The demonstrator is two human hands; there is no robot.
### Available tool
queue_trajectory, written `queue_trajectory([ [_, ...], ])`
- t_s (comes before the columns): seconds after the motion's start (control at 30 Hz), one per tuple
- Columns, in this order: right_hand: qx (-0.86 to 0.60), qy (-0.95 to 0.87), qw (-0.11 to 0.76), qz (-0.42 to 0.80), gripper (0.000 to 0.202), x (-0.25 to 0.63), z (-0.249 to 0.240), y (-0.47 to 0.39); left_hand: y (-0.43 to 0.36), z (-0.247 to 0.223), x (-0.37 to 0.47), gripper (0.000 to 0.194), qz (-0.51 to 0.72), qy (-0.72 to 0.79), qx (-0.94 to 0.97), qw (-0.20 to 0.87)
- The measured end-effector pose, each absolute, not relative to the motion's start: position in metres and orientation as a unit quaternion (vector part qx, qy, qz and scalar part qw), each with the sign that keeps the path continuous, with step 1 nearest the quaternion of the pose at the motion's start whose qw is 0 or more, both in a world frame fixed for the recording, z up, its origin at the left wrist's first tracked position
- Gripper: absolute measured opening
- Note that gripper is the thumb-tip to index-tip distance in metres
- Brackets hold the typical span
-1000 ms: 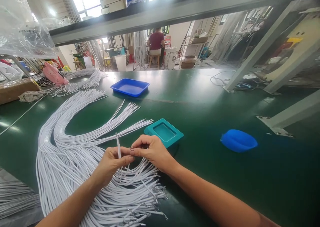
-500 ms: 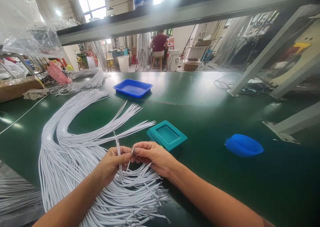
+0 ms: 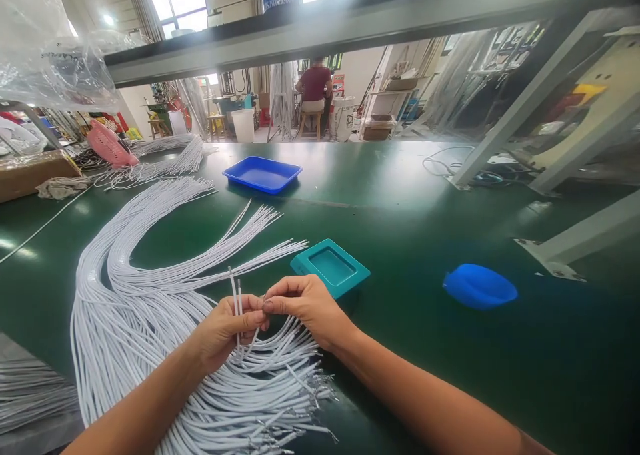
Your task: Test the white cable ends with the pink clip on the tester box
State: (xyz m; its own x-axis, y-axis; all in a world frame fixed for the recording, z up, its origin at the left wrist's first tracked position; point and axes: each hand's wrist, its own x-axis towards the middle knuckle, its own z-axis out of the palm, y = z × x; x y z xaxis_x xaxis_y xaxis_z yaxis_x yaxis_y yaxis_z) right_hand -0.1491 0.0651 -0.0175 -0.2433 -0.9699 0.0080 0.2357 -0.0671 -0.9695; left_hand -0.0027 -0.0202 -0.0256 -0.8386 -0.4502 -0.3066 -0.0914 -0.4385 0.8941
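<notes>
My left hand (image 3: 225,328) is closed around a few white cables (image 3: 233,285), whose cut ends stick up above the fingers. Its thumb and forefinger meet the fingertips of my right hand (image 3: 315,308), which pinches at the end of one cable. The fingers mostly hide that tip. Below both hands spreads a large bundle of white cables (image 3: 125,321), curving in a loop on the green table (image 3: 410,375). Many of its ends at the lower right carry small metal tips. Just beyond my right hand stands a teal box (image 3: 333,268) with a recessed top.
A shallow blue tray (image 3: 263,176) lies farther back. At the right are a blue, soft-looking container (image 3: 480,287) and grey metal legs (image 3: 575,248). A pink basket (image 3: 110,145) and a cardboard box (image 3: 35,175) sit at the left. A person (image 3: 314,88) sits in the background.
The fingertips of my right hand have closed farther over the cable end, covering metal that showed before. The whole view has shifted slightly; the table items stay in place.
</notes>
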Motion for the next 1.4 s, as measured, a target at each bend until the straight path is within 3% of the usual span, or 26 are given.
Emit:
queue_trajectory([
  [0.13,-0.306,0.459,0.521,-0.651,0.024,-0.143,-0.021,0.063,-0.02,-0.029,-0.006,0.02,-0.813,-0.504,0.258,0.132],
  [0.27,-0.332,0.44,0.533,-0.641,0.023,-0.144,-0.019,0.063,-0.019,-0.03,-0.006,0.018,-0.807,-0.505,0.262,0.157],
  [0.4,-0.395,0.506,0.46,-0.614,0.02,-0.144,-0.016,0.065,-0.015,-0.029,-0.006,0.017,-0.742,-0.571,0.277,0.219],
  [0.5,-0.467,0.606,0.304,-0.567,0.02,-0.141,-0.019,0.069,-0.012,-0.03,-0.007,0.017,-0.692,-0.602,0.301,0.262],
  [0.63,-0.637,0.623,-0.067,-0.449,0.027,-0.141,-0.028,0.072,-0.012,-0.03,-0.008,0.018,-0.691,-0.596,0.314,0.262],
  [0.7,-0.708,0.577,-0.172,-0.37,0.03,-0.145,-0.029,0.071,-0.014,-0.028,-0.008,0.018,-0.7,-0.593,0.311,0.247],
  [0.77,-0.733,0.555,-0.154,-0.362,0.028,-0.15,-0.026,0.07,-0.015,-0.027,-0.007,0.018,-0.709,-0.594,0.305,0.228],
  [0.9,-0.675,0.589,0.073,-0.438,0.018,-0.157,-0.017,0.066,-0.017,-0.025,-0.004,0.018,-0.712,-0.602,0.292,0.212],
  [0.97,-0.642,0.603,0.13,-0.455,0.016,-0.156,-0.017,0.065,-0.017,-0.026,-0.004,0.018,-0.718,-0.6,0.288,0.206],
  [1.07,-0.662,0.595,0.042,-0.454,0.016,-0.153,-0.024,0.066,-0.017,-0.027,-0.004,0.018,-0.75,-0.564,0.287,0.194],
  [1.2,-0.745,0.558,-0.101,-0.352,0.021,-0.156,-0.029,0.066,-0.021,-0.028,-0.004,0.037,-0.791,-0.504,0.295,0.18],
  [1.3,-0.739,0.607,-0.107,-0.272,0.01,-0.166,-0.026,0.063,-0.024,-0.03,-0.004,0.037,-0.797,-0.481,0.32,0.175],
  [1.4,-0.771,0.611,-0.099,-0.153,0.012,-0.174,-0.024,0.061,-0.026,-0.032,-0.004,0.035,-0.794,-0.475,0.34,0.167],
])
